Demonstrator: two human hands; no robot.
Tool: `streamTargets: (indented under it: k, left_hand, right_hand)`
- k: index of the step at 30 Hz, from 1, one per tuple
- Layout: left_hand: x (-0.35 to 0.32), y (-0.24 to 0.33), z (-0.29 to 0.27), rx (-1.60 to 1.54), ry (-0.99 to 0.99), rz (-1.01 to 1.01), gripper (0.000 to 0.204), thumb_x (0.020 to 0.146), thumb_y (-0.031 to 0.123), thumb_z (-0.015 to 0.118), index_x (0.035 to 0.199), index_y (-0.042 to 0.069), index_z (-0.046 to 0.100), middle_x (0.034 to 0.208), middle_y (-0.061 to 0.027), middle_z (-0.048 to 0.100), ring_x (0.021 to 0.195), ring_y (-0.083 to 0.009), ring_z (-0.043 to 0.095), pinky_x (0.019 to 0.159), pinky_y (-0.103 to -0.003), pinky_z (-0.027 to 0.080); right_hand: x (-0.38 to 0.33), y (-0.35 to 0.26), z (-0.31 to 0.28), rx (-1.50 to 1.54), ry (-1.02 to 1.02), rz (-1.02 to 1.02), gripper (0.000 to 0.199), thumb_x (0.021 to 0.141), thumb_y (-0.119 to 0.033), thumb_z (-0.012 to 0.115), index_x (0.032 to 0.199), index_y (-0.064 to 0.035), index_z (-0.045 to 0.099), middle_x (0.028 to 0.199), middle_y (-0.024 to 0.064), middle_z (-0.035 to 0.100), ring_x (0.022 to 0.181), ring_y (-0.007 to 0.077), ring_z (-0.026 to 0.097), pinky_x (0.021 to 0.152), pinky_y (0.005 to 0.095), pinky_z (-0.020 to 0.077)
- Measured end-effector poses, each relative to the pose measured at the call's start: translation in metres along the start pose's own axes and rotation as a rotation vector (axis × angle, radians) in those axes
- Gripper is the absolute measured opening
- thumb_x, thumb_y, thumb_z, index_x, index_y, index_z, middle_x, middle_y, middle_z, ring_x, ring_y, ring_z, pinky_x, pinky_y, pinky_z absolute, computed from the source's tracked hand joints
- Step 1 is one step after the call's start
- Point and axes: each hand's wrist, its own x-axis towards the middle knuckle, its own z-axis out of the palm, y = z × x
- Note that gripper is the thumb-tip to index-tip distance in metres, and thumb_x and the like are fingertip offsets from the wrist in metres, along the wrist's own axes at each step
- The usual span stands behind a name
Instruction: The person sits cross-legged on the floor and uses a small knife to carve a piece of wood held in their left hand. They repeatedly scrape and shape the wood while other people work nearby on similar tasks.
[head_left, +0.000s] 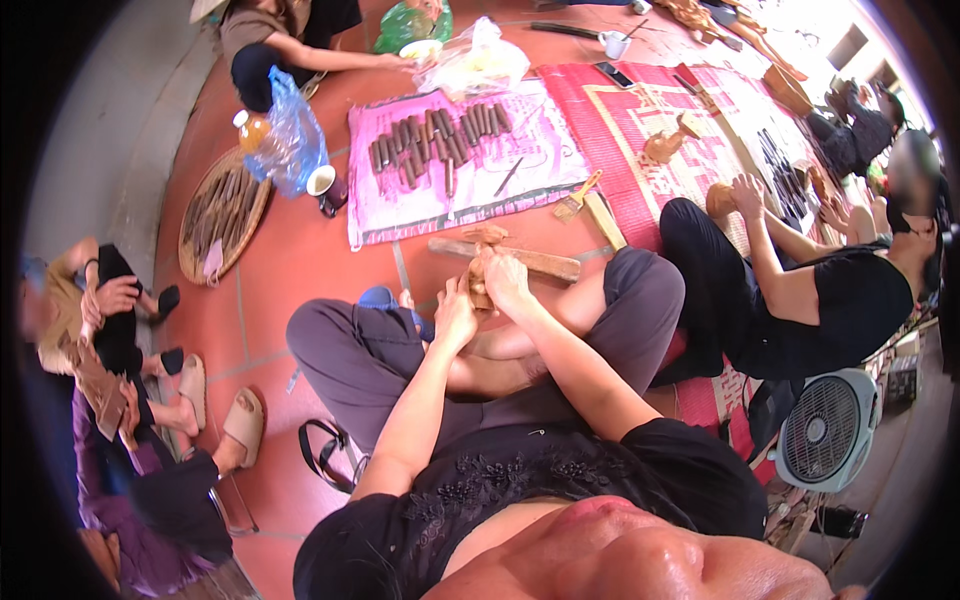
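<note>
Between my crossed legs, a light brown wooden carving (481, 298) stands upright against a wooden block. My left hand (458, 313) is closed around its near left side. Higher up on the right, my right hand (506, 281) wraps the same piece, and its fingers hide much of the shape. Whether a small tool is in the right hand cannot be made out. Just beyond lies a wooden plank (545, 263). Farther off, a pink cloth (375, 215) bears rows of dark-handled carving tools (440, 140), with one slim tool (509, 176) lying apart.
A brush (578, 196) lies by a wooden bar (604, 221). Left of the cloth are a cup (322, 182), a blue plastic bag (290, 140) and a round basket (186, 250) of tools. A person (830, 300) works at right beside a fan (828, 430); others sit left and ahead.
</note>
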Motion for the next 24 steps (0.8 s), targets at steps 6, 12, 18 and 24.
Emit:
streamTargets:
  k: [6,12,18,24]
  left_hand:
    - [-0.005,0.001,0.004,0.004,0.040,0.042,0.089,0.070,0.022,0.085,0.145,0.004,0.040,0.135,-0.0167,0.048,0.117,-0.0445,0.051,0.097,-0.052,0.048]
    - [-0.002,0.015,-0.005,-0.012,-0.037,0.001,0.106,0.065,0.039,0.088,0.150,0.004,0.034,0.145,-0.0201,0.042,0.126,-0.0461,0.045,0.105,-0.052,0.044]
    - [0.002,0.006,-0.002,-0.080,-0.087,-0.043,0.105,0.069,0.043,0.083,0.152,0.003,0.032,0.148,-0.0195,0.039,0.130,-0.0455,0.042,0.110,-0.050,0.039]
    - [0.004,0.011,0.000,-0.050,-0.068,-0.055,0.098,0.072,0.040,0.082,0.151,0.006,0.034,0.146,-0.0190,0.042,0.126,-0.0463,0.045,0.107,-0.051,0.041]
  right_hand:
    - [-0.033,-0.011,-0.022,0.015,-0.035,-0.011,0.022,0.097,-0.018,0.042,0.103,-0.0018,0.056,0.097,0.0224,0.065,0.088,0.0411,0.066,0.073,0.0519,0.0527]
    - [0.001,0.003,-0.003,0.076,0.102,0.084,0.031,0.102,-0.020,0.037,0.098,0.0005,0.060,0.086,0.0232,0.066,0.077,0.0425,0.067,0.070,0.0537,0.0529]
    - [-0.024,0.001,-0.002,0.030,0.053,0.033,0.028,0.101,-0.019,0.040,0.098,-0.0012,0.061,0.089,0.0213,0.067,0.076,0.0402,0.067,0.067,0.0513,0.0537]
    - [-0.002,-0.001,-0.012,0.005,0.065,0.113,0.019,0.095,-0.015,0.048,0.094,-0.0002,0.061,0.086,0.0221,0.067,0.075,0.0402,0.067,0.068,0.0512,0.0535]
